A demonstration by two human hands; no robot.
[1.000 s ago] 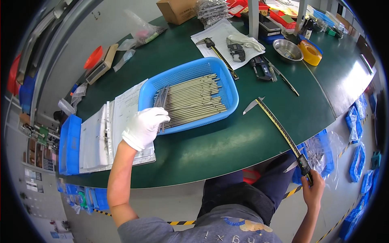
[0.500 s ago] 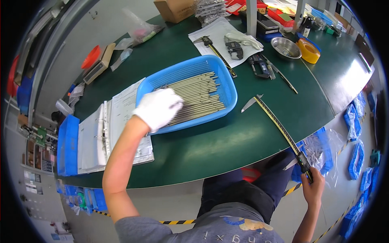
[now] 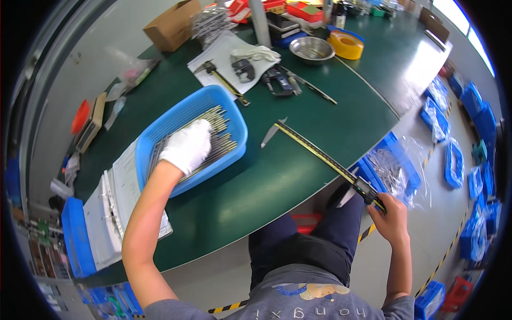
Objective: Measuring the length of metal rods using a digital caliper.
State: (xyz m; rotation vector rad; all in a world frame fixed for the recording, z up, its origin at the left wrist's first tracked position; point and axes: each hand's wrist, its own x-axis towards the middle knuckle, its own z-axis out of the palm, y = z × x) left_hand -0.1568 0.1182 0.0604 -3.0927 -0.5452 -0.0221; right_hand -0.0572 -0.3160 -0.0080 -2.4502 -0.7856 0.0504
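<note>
My left hand (image 3: 188, 147), in a white glove, is inside a blue mesh basket (image 3: 239, 143) that holds several slim metal rods (image 3: 223, 140). Its fingers look curled down onto the rods; what lies under them is hidden. My bare right hand (image 3: 391, 214) grips the dark display end of a long digital caliper (image 3: 320, 153). The caliper's scale reaches left across the table edge, and its fixed jaw (image 3: 270, 135) is over the green tabletop to the right of the basket. The sliding jaw (image 3: 347, 196) sits near my hand, far from the fixed one.
An open ring binder (image 3: 109, 213) lies left of the basket. Behind it are a second caliper (image 3: 226, 84), a micrometer (image 3: 277, 81), a metal bowl (image 3: 312, 49) and yellow tape (image 3: 345, 45). A blue bin (image 3: 392, 168) of metal parts stands beyond the table edge at right.
My view has swung right, so the table things appear farther left. My left hand has moved farther into the basket over the rods. My right hand still holds the caliper.
</note>
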